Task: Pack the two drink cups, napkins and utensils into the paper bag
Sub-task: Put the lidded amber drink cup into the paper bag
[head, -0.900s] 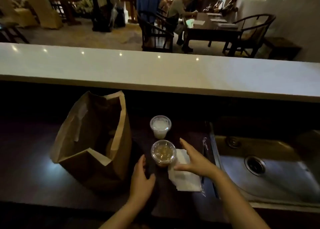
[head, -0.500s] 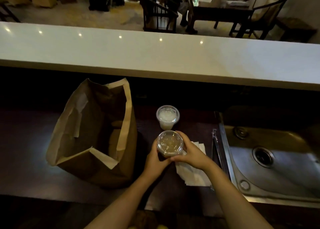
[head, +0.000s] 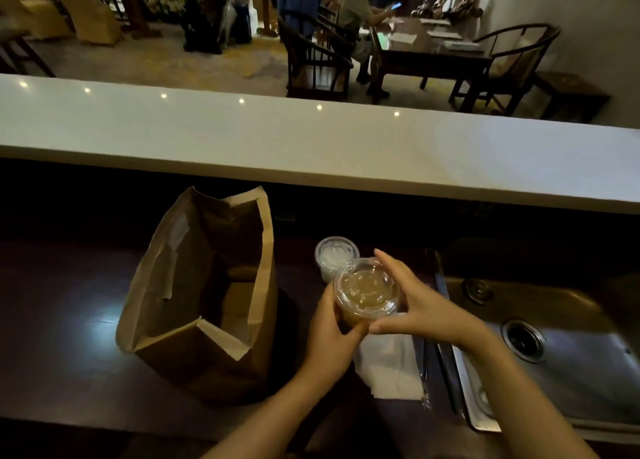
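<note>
A clear lidded cup of amber drink (head: 366,292) is gripped between both hands above a dark counter (head: 62,320), the left hand (head: 330,334) wrapped around its near-left side and the right hand (head: 415,306) curled around its right side, fingers reaching over the far rim. Just beyond it, partly hidden behind the lid, a second lidded cup holding a pale white drink (head: 334,256) stands on the counter. Beneath the right wrist lies a stack of white napkins (head: 389,368), and just right of them a clear-wrapped packet of utensils (head: 423,361) runs along the edge of a steel sink (head: 571,372); what the wrapper holds is too dark to tell. To the left of the cups an open brown paper bag (head: 204,306) stands upright, its mouth gaping toward the camera. A pale raised bar top (head: 311,146) crosses the scene beyond the counter. In the far room, a seated person (head: 363,15) looks at a phone at a dark wooden table (head: 433,49) ringed by dark wooden chairs (head: 315,60).
</note>
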